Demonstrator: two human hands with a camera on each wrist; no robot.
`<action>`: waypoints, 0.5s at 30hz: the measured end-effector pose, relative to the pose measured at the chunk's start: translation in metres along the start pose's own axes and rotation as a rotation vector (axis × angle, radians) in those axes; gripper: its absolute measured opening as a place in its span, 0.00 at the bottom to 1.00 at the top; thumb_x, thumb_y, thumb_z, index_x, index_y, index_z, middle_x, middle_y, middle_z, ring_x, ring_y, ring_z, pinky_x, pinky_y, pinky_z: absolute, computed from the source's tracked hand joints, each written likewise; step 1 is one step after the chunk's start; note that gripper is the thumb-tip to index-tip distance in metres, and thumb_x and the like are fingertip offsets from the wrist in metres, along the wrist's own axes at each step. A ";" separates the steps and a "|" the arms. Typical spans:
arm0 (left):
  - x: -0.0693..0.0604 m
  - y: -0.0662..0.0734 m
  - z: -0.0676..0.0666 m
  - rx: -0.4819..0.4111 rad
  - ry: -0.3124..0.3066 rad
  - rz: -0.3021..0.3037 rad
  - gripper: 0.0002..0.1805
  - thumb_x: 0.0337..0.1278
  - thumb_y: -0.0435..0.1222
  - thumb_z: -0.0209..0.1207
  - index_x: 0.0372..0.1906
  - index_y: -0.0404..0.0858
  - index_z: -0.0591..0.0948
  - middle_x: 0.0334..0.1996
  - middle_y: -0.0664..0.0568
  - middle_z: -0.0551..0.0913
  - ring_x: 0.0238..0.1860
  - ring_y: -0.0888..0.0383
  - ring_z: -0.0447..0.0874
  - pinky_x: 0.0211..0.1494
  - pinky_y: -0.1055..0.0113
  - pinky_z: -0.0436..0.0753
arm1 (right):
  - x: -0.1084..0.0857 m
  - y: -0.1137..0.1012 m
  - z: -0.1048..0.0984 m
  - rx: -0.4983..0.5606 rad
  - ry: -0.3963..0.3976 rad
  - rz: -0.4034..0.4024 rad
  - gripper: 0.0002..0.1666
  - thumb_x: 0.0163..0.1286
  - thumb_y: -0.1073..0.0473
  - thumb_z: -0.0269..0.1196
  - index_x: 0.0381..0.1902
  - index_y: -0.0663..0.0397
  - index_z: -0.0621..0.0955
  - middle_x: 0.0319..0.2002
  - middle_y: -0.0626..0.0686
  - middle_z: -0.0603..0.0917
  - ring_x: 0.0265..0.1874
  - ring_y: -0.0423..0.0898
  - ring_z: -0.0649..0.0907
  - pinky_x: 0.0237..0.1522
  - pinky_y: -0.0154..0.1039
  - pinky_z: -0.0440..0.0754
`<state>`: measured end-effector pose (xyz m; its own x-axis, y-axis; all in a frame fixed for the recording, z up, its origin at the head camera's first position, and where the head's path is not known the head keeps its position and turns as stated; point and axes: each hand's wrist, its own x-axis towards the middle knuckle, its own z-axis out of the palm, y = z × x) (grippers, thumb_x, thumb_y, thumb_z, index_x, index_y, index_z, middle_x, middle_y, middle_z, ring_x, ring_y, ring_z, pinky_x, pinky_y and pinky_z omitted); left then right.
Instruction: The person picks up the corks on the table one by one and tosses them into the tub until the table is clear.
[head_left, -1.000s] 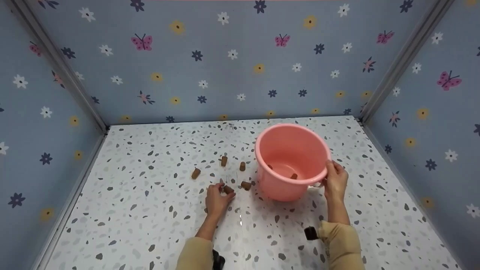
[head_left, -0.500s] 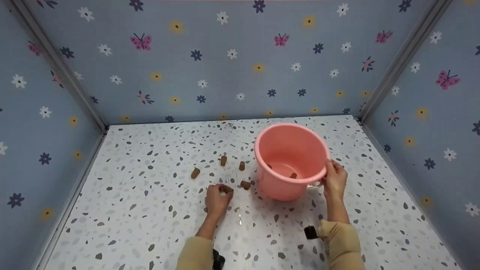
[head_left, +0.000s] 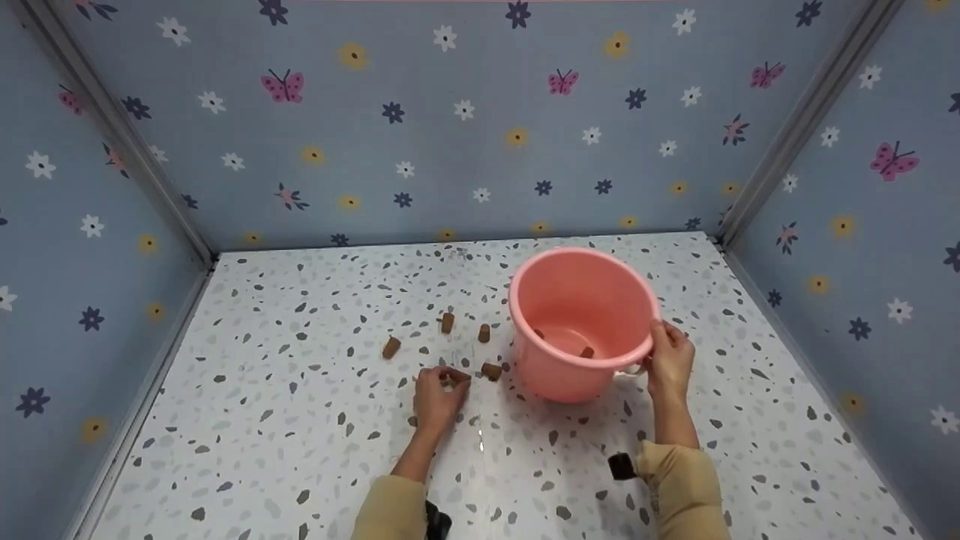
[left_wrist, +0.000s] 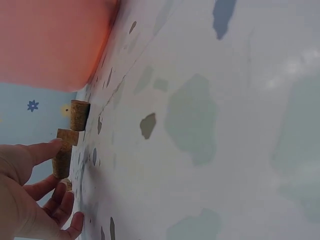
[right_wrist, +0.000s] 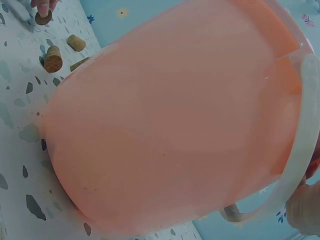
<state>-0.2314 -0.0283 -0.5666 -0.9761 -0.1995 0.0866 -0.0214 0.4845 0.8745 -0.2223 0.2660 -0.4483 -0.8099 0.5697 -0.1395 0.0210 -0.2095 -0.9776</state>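
Observation:
My left hand (head_left: 439, 401) pinches a brown cork (left_wrist: 62, 161) between thumb and fingertips, low over the speckled tabletop. From above, that cork is mostly hidden by the fingers. Just to its right lies another cork (head_left: 491, 371), close to the pink bucket (head_left: 562, 379). My right hand (head_left: 671, 360) grips the bucket's rim at the right, and the bucket leans with its mouth toward me. Inside, on the bottom, one cork (head_left: 587, 352) shows, and a second cork (head_left: 538, 334) is partly hidden by the rim. A white handle (right_wrist: 302, 130) hangs along the bucket's side.
Beyond my left hand, three loose corks lie on the table: one left cork (head_left: 391, 347), one middle cork (head_left: 448, 322) and one right cork (head_left: 484, 333). Flower-patterned panels (head_left: 480, 135) enclose the white speckled tabletop (head_left: 300, 420) at the back and both sides.
My left hand's fingers have closed in around the cork, which showed more plainly a second ago. The bucket and my right hand have stayed in place.

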 end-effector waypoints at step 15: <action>0.002 0.023 -0.008 -0.068 0.059 0.104 0.11 0.40 0.32 0.66 0.31 0.34 0.79 0.33 0.44 0.73 0.37 0.47 0.71 0.42 0.59 0.69 | 0.007 0.010 -0.001 -0.003 0.016 -0.035 0.22 0.64 0.60 0.52 0.51 0.72 0.69 0.28 0.57 0.78 0.14 0.37 0.74 0.10 0.26 0.68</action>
<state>-0.2319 -0.0245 -0.5421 -0.9578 -0.2019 0.2044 0.0958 0.4465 0.8896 -0.2274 0.2691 -0.4591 -0.8006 0.5894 -0.1080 -0.0053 -0.1872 -0.9823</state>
